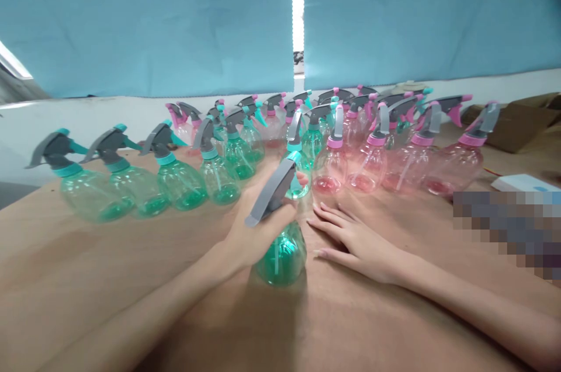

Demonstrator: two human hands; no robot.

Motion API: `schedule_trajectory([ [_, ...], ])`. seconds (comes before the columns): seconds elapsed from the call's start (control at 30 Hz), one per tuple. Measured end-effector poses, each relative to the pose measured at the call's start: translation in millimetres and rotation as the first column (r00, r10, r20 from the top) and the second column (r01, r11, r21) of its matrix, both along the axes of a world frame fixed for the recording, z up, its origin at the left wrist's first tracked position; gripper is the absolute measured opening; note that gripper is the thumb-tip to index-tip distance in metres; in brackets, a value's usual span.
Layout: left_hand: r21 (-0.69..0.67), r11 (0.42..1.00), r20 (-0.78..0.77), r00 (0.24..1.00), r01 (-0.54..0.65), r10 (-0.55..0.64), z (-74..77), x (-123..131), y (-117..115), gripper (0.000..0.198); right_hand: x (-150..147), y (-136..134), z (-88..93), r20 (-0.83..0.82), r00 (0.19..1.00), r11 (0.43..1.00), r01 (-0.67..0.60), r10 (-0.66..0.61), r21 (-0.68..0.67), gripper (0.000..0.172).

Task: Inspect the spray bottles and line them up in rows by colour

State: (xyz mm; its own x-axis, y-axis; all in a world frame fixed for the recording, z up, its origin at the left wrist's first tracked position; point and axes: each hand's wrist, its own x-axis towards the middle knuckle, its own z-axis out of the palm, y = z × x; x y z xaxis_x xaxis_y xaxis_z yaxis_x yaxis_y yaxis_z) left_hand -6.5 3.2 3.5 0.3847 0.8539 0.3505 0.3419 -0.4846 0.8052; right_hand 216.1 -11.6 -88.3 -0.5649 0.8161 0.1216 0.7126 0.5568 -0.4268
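Observation:
My left hand [258, 226] is wrapped round the neck of a green spray bottle [283, 258] with a grey and teal trigger head, close in front of me at the middle. The bottle is clear plastic with a thin tube inside. Just to its right, my right hand [359, 237] lies flat on the wooden table [372, 325], fingers stretched out and holding nothing. Beyond the held bottle stands another green spray bottle [302, 164], partly hidden by my left hand. Pink spray bottles [331, 170] stand past my right fingertips.
Several green spray bottles [182, 182] form a row on the left, and pink ones [453, 167] continue on the right. More bottles in mixed colours crowd behind. A cardboard box [517, 127] and a white box [526, 183] lie at the right. A blue sheet [153, 21] covers the back.

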Motion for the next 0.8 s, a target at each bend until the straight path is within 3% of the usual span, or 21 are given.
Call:
schedule_trajectory([
  [0.47,-0.002,0.999,0.037,0.999,0.038,-0.038,0.9,1.7,-1.9,0.029,-0.1,-0.6,-0.3,-0.009,1.000,1.000,-0.006,0.006,0.013,0.066],
  [0.8,-0.011,0.999,0.077,0.996,0.046,-0.045,2.0,4.4,-2.6,0.024,0.5,-0.9,-0.8,-0.004,1.000,1.000,0.006,-0.006,0.013,0.067],
])
